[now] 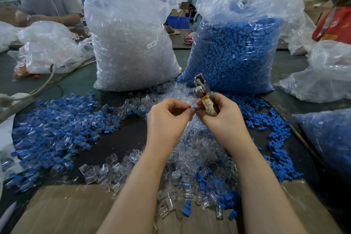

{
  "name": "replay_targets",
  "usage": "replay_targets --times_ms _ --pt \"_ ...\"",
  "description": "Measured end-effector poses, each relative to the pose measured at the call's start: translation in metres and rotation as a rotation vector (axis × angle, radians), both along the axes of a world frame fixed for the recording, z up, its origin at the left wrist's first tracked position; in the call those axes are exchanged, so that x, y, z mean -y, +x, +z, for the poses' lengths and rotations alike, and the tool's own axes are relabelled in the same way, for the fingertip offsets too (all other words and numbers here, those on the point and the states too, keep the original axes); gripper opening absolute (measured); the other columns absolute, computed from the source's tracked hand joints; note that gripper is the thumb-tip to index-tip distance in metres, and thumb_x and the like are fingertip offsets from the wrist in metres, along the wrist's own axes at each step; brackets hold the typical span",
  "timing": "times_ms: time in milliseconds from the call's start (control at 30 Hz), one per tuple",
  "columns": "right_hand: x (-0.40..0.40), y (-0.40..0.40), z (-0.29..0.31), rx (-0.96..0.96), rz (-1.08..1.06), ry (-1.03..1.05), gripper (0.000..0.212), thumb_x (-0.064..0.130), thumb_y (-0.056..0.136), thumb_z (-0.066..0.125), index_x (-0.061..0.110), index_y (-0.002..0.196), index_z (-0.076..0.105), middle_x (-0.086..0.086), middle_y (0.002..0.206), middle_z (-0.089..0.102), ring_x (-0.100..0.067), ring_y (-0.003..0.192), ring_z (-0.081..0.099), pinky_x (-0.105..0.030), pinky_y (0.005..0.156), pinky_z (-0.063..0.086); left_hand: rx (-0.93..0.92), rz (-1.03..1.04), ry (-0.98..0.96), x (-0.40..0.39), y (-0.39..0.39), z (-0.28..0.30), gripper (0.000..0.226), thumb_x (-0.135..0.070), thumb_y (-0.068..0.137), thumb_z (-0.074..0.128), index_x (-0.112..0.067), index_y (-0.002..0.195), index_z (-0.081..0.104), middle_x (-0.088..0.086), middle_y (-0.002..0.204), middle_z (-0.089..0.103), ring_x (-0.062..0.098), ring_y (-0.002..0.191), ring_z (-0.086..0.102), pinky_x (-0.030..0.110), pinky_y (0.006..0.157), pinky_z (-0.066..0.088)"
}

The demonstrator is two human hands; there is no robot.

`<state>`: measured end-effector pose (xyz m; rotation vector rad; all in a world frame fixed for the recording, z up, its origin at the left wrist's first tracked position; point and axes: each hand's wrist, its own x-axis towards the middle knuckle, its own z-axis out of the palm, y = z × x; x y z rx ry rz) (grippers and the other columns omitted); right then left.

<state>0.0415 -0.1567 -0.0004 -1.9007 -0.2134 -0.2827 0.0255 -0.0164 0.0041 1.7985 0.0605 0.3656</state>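
Dead centre over the counter [121, 138], both hands are together at the fingertips. The left hand [167, 118] pinches a tiny blue plug [194, 109], and the right hand [222, 118] meets it with thumb and forefinger. The right hand's other fingers are wrapped round a metal tool [201, 89] with a grubby tape-wound handle, probably so it's ready without a regrip.

The layout looks like an assembly line for one:
- Glossy, hollow clear shells [191, 157] are heaped straight under the wrists.
- Matte, stubby loose blue plugs [273, 131] are on the right.
- What look like joined blue-and-clear pieces [57, 129] are swept off to the left.

Behind stand two crinkly plastic sacks for refills, the clear-parts sack [129, 43] and the blue-parts sack [233, 53]. Flat cardboard [66, 209] covers the near edge.
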Motion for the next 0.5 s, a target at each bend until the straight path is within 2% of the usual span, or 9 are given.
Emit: replay_targets --times_ms 133,267,367,500 --pt "0.002 0.000 0.000 0.019 0.013 0.006 0.012 0.017 0.087 0.072 0.027 0.087 0.064 0.019 0.081 0.068 0.000 0.076 0.064 -0.020 0.070 0.050 -0.021 -0.003 -0.110 0.000 0.000 -0.001 0.008 -0.010 0.081 0.078 -0.016 0.080 0.073 -0.001 0.070 0.074 0.013 0.070 0.073 0.033 0.074 0.060" --pt "0.009 -0.001 0.000 0.010 0.018 -0.014 0.010 0.019 0.087 0.072 0.026 0.085 0.065 0.017 0.077 0.068 -0.003 0.071 0.062 -0.025 0.070 0.051 -0.010 -0.037 -0.339 -0.002 0.001 0.003 0.011 0.000 0.083 0.074 -0.010 0.081 0.070 0.002 0.070 0.073 0.015 0.068 0.073 0.020 0.064 0.055" --pt "0.011 -0.002 0.000 -0.032 0.057 -0.051 0.010 0.020 0.087 0.071 0.027 0.086 0.064 0.016 0.077 0.067 -0.002 0.070 0.061 -0.024 0.068 0.050 0.029 -0.054 -0.438 -0.004 0.001 0.005 0.011 0.002 0.084 0.071 -0.008 0.083 0.069 0.000 0.069 0.072 0.013 0.067 0.071 0.020 0.066 0.055" --pt "0.009 -0.003 0.002 -0.067 0.105 -0.135 0.006 0.019 0.087 0.069 0.022 0.089 0.064 0.007 0.077 0.065 -0.012 0.072 0.060 -0.036 0.072 0.051 0.094 -0.056 -0.484 -0.007 0.001 0.007 0.009 0.003 0.086 0.068 -0.006 0.084 0.068 -0.001 0.069 0.071 0.013 0.068 0.070 0.022 0.071 0.057"
